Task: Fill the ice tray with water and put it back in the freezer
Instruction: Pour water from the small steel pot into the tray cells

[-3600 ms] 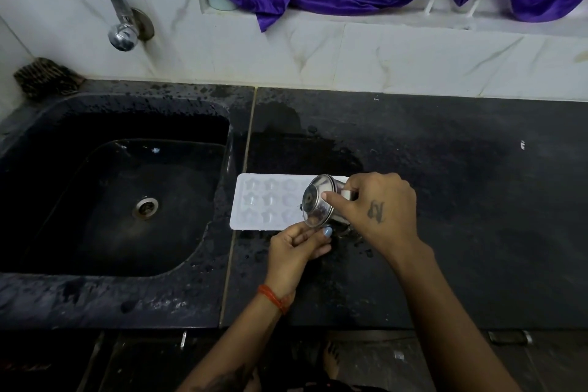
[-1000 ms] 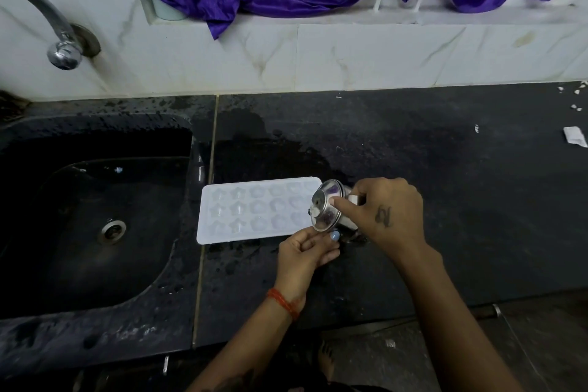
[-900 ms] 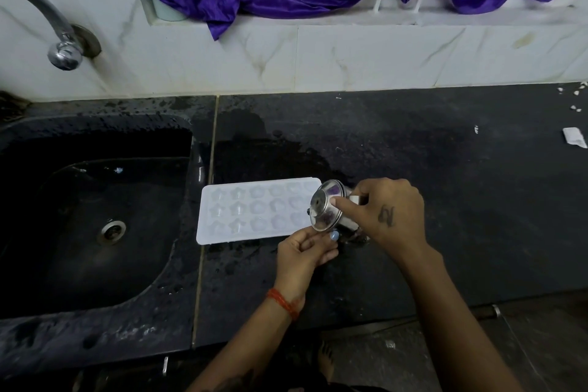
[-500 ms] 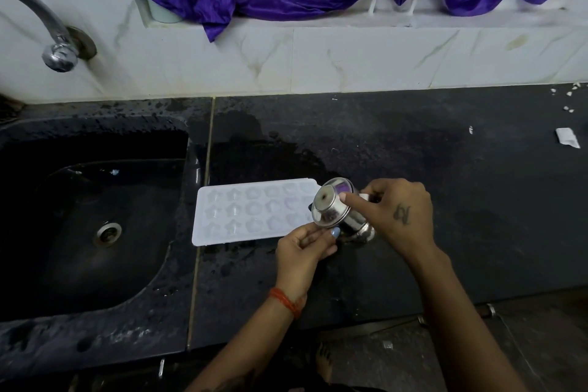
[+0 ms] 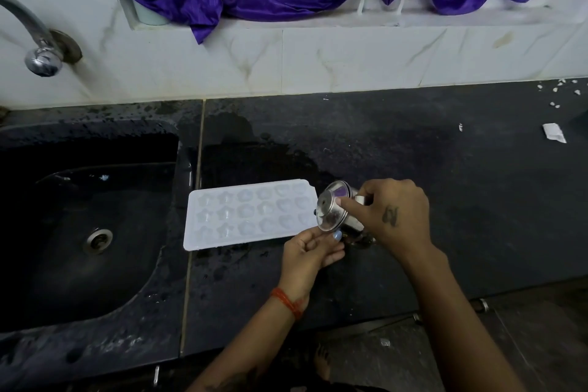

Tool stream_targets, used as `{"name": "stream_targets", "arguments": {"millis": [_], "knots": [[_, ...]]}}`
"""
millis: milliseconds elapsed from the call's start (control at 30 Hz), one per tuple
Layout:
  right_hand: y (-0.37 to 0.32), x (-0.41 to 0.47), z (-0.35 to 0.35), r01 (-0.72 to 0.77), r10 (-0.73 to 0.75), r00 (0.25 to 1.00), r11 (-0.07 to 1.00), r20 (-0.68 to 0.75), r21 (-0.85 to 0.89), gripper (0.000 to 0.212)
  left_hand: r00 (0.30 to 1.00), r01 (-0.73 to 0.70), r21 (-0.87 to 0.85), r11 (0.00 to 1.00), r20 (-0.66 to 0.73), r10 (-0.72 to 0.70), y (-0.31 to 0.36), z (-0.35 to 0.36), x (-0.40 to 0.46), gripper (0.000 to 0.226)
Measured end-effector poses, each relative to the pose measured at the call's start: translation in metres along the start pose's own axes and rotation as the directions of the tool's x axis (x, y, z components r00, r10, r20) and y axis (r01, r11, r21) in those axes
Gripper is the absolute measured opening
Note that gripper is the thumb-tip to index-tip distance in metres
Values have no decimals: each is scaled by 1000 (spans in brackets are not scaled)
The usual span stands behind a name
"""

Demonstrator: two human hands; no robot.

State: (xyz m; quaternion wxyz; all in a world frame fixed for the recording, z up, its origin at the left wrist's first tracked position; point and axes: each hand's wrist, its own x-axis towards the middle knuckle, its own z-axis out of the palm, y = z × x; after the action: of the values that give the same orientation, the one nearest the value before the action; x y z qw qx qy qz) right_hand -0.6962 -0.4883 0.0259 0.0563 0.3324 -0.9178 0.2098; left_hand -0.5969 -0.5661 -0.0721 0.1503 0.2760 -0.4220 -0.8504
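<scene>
Right hand has tilted steel cup back from ice tray.

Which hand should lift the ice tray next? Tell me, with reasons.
Left. The left hand already touches the near right corner of the ice tray and holds nothing else, while the right hand is busy gripping the tilted steel cup.

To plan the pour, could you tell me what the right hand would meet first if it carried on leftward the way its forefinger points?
Likely the white plastic ice tray; the right hand already holds the tilted steel cup at its right edge, though height is unclear.
</scene>
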Motion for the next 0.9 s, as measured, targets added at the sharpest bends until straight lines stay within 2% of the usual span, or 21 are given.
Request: {"name": "stream_targets", "arguments": {"millis": [500, 733, 900], "knots": [[-1, 2, 3, 45, -47, 999, 995, -23, -91, 44, 1000, 20, -34, 999, -3, -20, -3, 1, 4, 12], [0, 3, 2, 40, -42, 999, 998, -27, -57, 45, 1000, 25, -25, 999, -11, -25, -1, 3, 4, 15], [7, 4, 1, -8, 10, 1000, 996, -22, 84, 47, 998, -28, 47, 999, -57, 31, 2, 4, 3, 18]]}}
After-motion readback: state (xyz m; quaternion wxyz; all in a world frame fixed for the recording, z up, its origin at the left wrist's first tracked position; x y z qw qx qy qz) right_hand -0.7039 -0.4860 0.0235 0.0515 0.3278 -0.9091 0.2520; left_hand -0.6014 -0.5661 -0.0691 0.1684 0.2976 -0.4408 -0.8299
